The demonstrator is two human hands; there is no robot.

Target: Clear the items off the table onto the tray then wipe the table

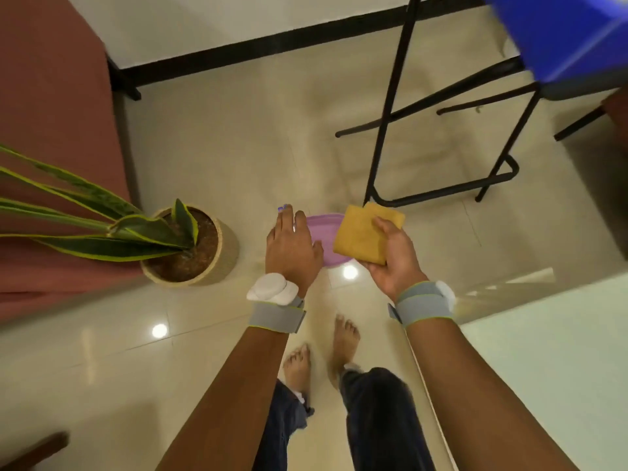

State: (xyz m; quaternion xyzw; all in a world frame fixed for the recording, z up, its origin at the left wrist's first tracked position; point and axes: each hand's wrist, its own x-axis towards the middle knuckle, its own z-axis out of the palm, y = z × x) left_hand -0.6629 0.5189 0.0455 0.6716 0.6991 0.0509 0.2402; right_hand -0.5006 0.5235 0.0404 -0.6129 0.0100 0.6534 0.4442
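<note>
The person stands on the glossy cream tile floor [221, 147], both arms stretched forward. The left hand [292, 248] holds a lilac round plastic tray [324, 237] at its left edge. The thumb lies over the rim and the fingers look rather straight; how they grip below I cannot tell. The right hand [394, 258], palm turned up, holds a folded mustard-yellow cloth [362, 234]: the thumb presses on top and the fingers curl under it. The cloth covers the right part of the tray. The corner of the glass-topped table [550, 338] is at the lower right, beside the right arm. A potted plant with long green, yellow-edged leaves [190, 246] stands to the left. A black metal stool frame [385, 107] stands ahead.
</note>
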